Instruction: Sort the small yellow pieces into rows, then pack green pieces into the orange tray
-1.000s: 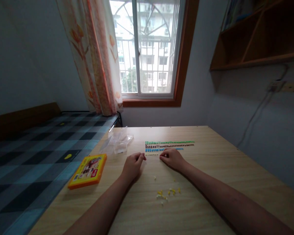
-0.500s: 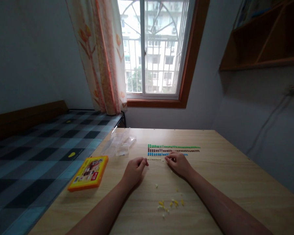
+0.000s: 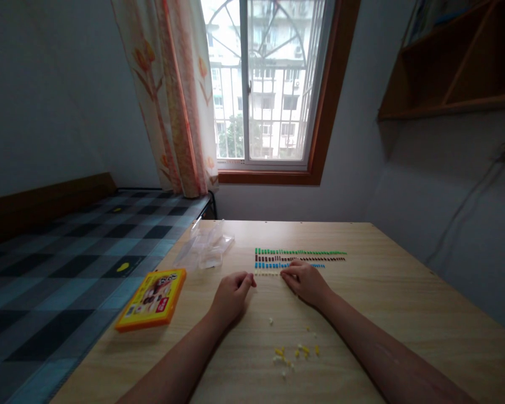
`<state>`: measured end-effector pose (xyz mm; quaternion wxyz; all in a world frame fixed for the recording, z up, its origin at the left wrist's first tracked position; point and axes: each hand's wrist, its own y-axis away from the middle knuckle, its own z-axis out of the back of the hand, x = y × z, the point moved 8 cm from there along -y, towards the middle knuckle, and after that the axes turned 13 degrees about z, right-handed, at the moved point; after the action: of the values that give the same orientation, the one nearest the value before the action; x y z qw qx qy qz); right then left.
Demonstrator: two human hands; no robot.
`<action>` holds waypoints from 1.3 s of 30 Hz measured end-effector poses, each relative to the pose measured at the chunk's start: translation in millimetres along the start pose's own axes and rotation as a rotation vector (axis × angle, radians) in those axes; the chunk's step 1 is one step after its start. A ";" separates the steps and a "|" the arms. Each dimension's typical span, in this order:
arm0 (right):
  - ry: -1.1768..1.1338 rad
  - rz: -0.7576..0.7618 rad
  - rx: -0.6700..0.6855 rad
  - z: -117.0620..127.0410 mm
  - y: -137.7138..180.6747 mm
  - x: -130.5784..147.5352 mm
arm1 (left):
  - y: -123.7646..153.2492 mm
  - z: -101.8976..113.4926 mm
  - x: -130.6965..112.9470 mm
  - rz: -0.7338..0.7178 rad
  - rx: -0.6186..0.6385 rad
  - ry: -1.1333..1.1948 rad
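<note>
My right grip (image 3: 307, 283) is curled, fingertips pinched at the right end of the short yellow row (image 3: 267, 273) on the surface (image 3: 382, 303); whether it holds a piece I cannot tell. My left grip (image 3: 231, 294) rests half-curled at the row's left end, contents equally unclear.

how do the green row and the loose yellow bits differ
The green row is lined up straight, farther across the table; the yellow bits lie scattered, nearer the person. The green row is long; the yellow bits form a small cluster. Both are tiny pieces.
</note>
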<state>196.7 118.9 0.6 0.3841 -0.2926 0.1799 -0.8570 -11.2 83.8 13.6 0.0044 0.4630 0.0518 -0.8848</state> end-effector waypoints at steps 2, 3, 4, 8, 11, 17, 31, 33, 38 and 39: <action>0.006 0.006 0.001 0.0 -0.5 0.0 | -0.1 0.1 0.3 0.004 -0.002 -0.001; 0.008 0.009 0.001 -0.1 -0.3 -0.2 | -0.2 0.1 0.3 0.006 -0.004 -0.003; 0.011 0.013 0.000 -0.2 -0.1 -0.4 | -0.3 0.2 0.3 0.006 -0.004 -0.004; 0.018 0.020 -0.001 -1.9 1.0 -1.8 | -0.1 1.1 -1.3 -0.004 -0.006 -0.001; -0.013 0.008 -0.021 -1.8 0.7 -3.0 | 0.4 1.6 -1.5 -0.009 -0.007 -0.003; -0.173 -0.098 -0.080 6.7 4.0 -16.9 | -0.5 1.8 0.3 -0.012 -0.017 0.000; -0.483 -0.114 0.273 2.7 23.8 -32.6 | -3.5 1.8 2.4 -0.019 -0.023 0.001; -0.493 -0.082 0.294 0.7 23.3 -29.3 | -3.5 2.0 1.9 -0.017 -0.026 -0.003; -0.445 0.009 0.299 2.7 20.0 -22.1 | -2.6 2.2 0.0 -0.019 -0.020 -0.001; -0.439 0.003 0.294 3.0 19.9 -22.1 | -2.4 2.2 -0.4 -0.021 -0.019 -0.001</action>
<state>221.5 122.8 -15.7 0.4535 -0.4122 -0.0336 -0.7895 -12.9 86.0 15.4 -0.0004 0.4618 0.0651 -0.8846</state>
